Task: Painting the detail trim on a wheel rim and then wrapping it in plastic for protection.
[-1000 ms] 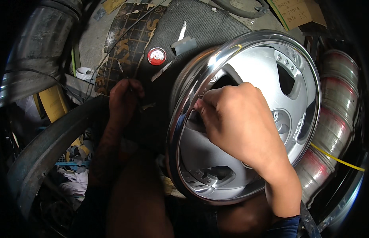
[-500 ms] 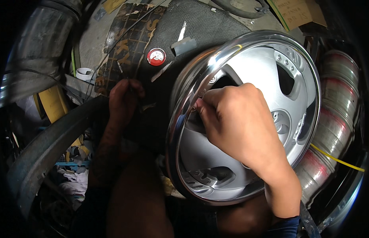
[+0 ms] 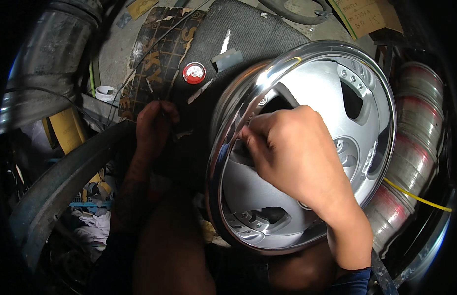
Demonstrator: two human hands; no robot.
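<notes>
A silver alloy wheel rim (image 3: 307, 83) with a polished lip leans in front of me, its spoked face turned up. My right hand (image 3: 299, 152) reaches over the face. Thumb and forefinger are pinched together at the inner left edge of the lip, close to a row of small bolts (image 3: 263, 102). Whatever is between the fingertips is hidden. My left hand (image 3: 153, 127) is in shadow left of the wheel, its fingers curled closed around something slim and dark that I cannot make out.
A red-rimmed round lid (image 3: 194, 73) and a bent grey sheet piece (image 3: 227, 60) lie on a dark mat (image 3: 258, 32). Left stands a white cap (image 3: 105, 93) by a curved metal bar (image 3: 66, 172). Ribbed metal cylinders (image 3: 417, 128) line the right; a cardboard box (image 3: 371, 17) sits beyond.
Hardly anything differs. My right fingertips have shifted very slightly at the lip, and the view has moved a little. The left hand stays where it was, still curled.
</notes>
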